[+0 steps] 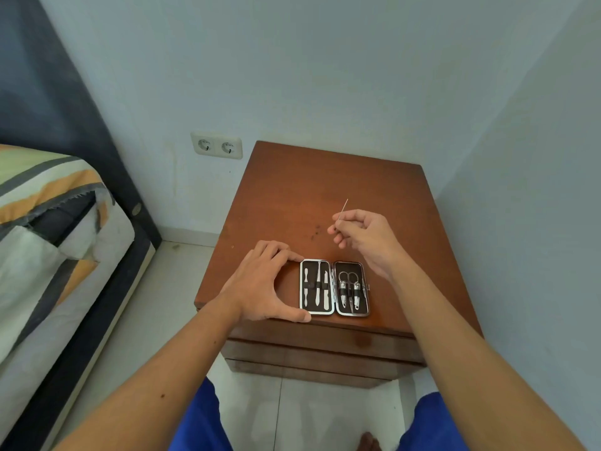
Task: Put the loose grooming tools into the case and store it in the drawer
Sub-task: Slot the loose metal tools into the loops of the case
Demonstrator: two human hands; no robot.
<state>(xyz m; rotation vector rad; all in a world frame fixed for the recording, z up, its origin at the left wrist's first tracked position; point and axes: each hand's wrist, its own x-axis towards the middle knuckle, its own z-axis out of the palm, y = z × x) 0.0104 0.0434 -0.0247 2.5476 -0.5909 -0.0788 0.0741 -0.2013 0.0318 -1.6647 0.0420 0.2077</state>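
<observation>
An open grooming case [334, 287] lies flat near the front edge of a brown wooden nightstand [292, 203]. Its left half holds slim metal tools, its right half small scissors and clippers. My left hand [265, 286] rests against the case's left side, thumb at the near corner and fingers at the far corner. Above and behind the case, my right hand [362, 239] pinches a thin metal tool [343, 208] whose tip points up and away.
Closed drawers [325, 349] show on the nightstand's front below the case. A bed [48, 239] with striped bedding stands to the left. A double wall socket [217, 147] sits behind the nightstand. Walls close in behind and to the right.
</observation>
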